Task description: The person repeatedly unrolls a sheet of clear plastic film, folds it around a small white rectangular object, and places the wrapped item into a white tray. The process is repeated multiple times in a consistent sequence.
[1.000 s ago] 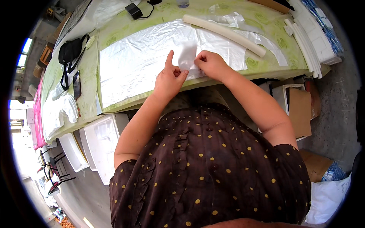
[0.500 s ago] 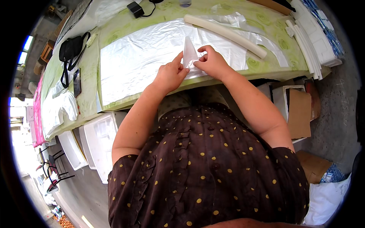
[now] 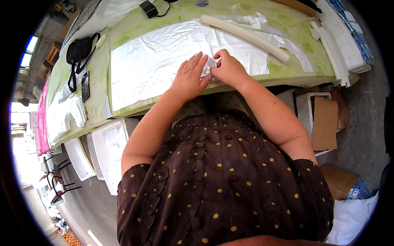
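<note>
At the left of my feed, a black bag (image 3: 79, 50) lies on the green tablecloth (image 3: 97, 92), its strap trailing near a dark phone (image 3: 85, 86). I can see a boxy black device (image 3: 148, 9) at the far side — a cable runs from it. Below, I have white bins (image 3: 107, 143) left, a cardboard box (image 3: 324, 123) right — and a white sack (image 3: 351, 219) lower right.
</note>
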Action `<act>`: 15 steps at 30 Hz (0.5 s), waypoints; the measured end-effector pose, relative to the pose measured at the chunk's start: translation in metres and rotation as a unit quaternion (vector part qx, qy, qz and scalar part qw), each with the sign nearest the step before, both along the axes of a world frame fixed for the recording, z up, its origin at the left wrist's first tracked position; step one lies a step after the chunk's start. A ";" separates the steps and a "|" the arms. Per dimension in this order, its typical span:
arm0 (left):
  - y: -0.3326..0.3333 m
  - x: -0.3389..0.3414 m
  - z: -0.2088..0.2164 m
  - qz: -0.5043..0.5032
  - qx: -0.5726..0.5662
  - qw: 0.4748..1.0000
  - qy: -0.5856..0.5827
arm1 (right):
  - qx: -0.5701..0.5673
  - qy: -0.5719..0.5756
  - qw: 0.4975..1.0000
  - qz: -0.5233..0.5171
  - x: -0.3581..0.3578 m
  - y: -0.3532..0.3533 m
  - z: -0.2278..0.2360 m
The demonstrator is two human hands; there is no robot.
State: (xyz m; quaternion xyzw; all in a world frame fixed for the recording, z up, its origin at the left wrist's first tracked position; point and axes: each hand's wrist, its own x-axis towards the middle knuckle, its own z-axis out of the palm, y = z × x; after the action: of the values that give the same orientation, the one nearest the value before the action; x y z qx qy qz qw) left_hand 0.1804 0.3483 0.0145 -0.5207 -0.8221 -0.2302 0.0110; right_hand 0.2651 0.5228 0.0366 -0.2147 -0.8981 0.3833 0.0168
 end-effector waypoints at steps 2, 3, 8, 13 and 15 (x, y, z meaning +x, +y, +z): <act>0.003 0.001 -0.006 0.047 -0.043 0.998 0.028 | -0.002 0.024 1.000 -0.012 0.000 -0.001 -0.004; 0.004 0.000 -0.007 0.046 -0.050 0.997 0.026 | -0.008 0.019 1.000 -0.010 -0.001 -0.001 -0.005; 0.007 0.006 0.000 0.093 -0.097 0.990 0.038 | -0.016 0.016 1.000 -0.005 0.001 0.001 -0.004; 0.005 0.004 -0.003 0.140 -0.093 0.984 0.062 | -0.014 0.047 0.999 0.013 0.006 0.000 -0.002; 0.004 0.005 -0.002 0.123 -0.045 0.988 0.081 | -0.021 0.071 0.997 0.018 0.006 0.002 -0.009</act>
State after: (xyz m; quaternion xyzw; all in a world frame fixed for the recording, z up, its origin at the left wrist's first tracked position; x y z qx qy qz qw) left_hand 0.1857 0.3520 0.0129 -0.4322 -0.8860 -0.1465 0.0824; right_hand 0.2712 0.5245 0.0277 -0.1707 -0.8903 0.4164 0.0690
